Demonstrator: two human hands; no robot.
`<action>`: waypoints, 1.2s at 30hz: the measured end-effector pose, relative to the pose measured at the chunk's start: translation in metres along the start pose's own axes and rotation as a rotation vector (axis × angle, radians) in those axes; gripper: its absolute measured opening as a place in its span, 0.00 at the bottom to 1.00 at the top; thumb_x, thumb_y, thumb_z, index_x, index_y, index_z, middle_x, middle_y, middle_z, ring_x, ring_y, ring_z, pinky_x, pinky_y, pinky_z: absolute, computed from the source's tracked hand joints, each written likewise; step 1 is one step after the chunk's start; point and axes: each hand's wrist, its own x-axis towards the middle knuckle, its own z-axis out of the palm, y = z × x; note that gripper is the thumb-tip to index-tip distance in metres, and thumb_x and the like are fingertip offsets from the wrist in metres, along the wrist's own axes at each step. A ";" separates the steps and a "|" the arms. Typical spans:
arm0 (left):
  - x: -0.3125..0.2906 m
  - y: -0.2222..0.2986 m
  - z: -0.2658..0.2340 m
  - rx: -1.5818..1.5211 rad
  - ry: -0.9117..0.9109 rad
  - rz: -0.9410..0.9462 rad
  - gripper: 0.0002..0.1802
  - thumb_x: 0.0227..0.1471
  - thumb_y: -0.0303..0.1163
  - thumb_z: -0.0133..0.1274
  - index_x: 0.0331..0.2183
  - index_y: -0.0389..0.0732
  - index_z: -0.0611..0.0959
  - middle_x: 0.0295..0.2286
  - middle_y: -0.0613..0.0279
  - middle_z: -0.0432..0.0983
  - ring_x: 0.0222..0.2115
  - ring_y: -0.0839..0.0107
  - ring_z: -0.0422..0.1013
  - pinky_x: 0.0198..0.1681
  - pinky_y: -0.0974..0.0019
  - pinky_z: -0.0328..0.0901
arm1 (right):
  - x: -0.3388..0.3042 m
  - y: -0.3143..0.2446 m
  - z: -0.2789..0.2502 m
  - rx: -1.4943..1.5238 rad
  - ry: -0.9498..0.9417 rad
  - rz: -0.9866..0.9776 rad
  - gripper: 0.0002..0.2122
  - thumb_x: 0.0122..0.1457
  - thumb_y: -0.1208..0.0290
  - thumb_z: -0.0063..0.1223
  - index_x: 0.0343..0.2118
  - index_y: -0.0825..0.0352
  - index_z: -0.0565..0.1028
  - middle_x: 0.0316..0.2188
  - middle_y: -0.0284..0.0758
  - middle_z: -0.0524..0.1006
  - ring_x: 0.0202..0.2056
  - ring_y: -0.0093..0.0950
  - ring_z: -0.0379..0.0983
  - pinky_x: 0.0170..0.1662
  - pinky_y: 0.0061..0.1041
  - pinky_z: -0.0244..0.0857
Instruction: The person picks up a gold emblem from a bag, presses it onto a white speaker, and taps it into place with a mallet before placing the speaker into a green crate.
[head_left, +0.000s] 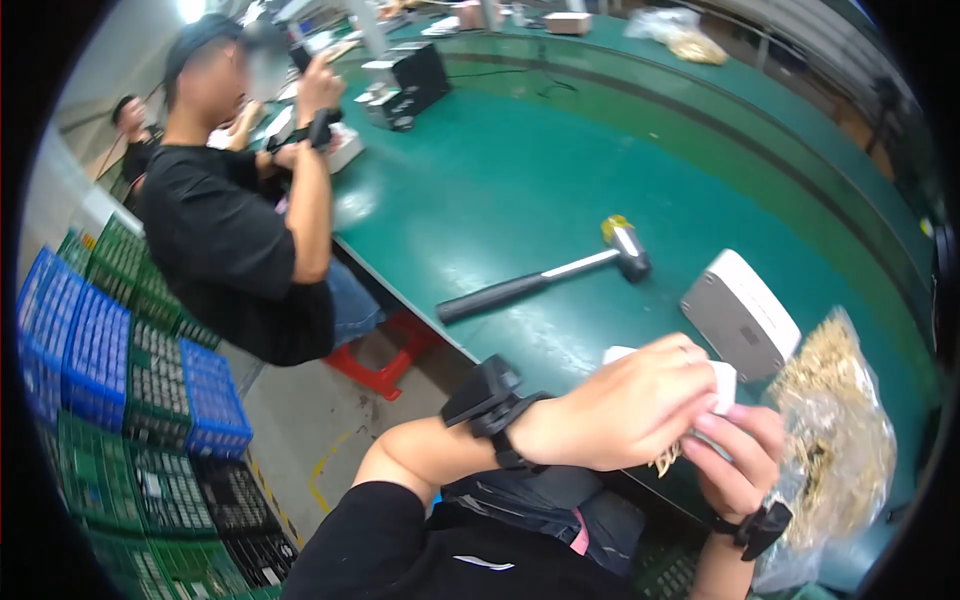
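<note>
My left hand (640, 405) reaches across in front of me, its fingers curled over a small white plastic piece (722, 385). My right hand (738, 460) meets it there, with thumb and fingertips closed on the lower side of the same piece. Much of the piece is hidden by my fingers. Some small beige parts (664, 460) show just under my left hand. Right behind my hands a white and grey box-shaped housing (740, 315) stands on the green table. To the right of my right hand lies a clear plastic bag (835, 440) of beige parts.
A mallet (560, 272) with a black handle lies on the green table (480, 180). To the left a person (235, 220) in black works at the table's edge, by a red stool (385, 360). Blue and green crates (150, 370) stack at far left. A black box (415, 80) stands farther back.
</note>
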 end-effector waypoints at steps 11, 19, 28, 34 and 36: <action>0.008 -0.002 -0.021 0.030 -0.121 -0.113 0.04 0.52 0.24 0.48 0.31 0.33 0.76 0.30 0.52 0.73 0.35 0.54 0.69 0.39 0.60 0.65 | 0.006 0.004 0.010 0.052 -0.015 -0.019 0.12 0.41 0.77 0.62 0.33 0.65 0.81 0.40 0.31 0.79 0.45 0.30 0.73 0.38 0.25 0.70; -0.020 0.018 -0.024 -0.082 0.300 -0.195 0.13 0.51 0.25 0.50 0.40 0.34 0.79 0.42 0.53 0.72 0.43 0.63 0.70 0.46 0.65 0.64 | 0.015 0.004 0.007 0.224 0.027 0.129 0.09 0.43 0.77 0.64 0.31 0.66 0.80 0.32 0.34 0.80 0.32 0.31 0.75 0.34 0.28 0.69; -0.089 -0.005 -0.065 0.149 0.343 -0.482 0.13 0.52 0.23 0.49 0.41 0.34 0.78 0.44 0.55 0.69 0.46 0.68 0.68 0.48 0.68 0.63 | 0.033 0.027 0.012 0.202 -0.178 0.285 0.09 0.48 0.77 0.63 0.34 0.68 0.79 0.29 0.37 0.77 0.29 0.34 0.74 0.31 0.28 0.68; -0.099 -0.009 -0.071 0.175 0.336 -0.508 0.12 0.52 0.24 0.49 0.40 0.33 0.78 0.44 0.55 0.69 0.45 0.68 0.68 0.47 0.69 0.63 | 0.041 0.017 0.011 0.105 -0.329 0.265 0.09 0.47 0.78 0.62 0.34 0.68 0.78 0.31 0.37 0.74 0.32 0.34 0.73 0.31 0.28 0.67; -0.099 -0.008 -0.068 0.177 0.308 -0.495 0.13 0.52 0.24 0.49 0.40 0.32 0.78 0.45 0.54 0.69 0.45 0.68 0.69 0.47 0.68 0.63 | 0.043 0.014 0.008 0.096 -0.349 0.263 0.10 0.47 0.78 0.62 0.34 0.68 0.78 0.31 0.37 0.74 0.32 0.34 0.72 0.31 0.28 0.67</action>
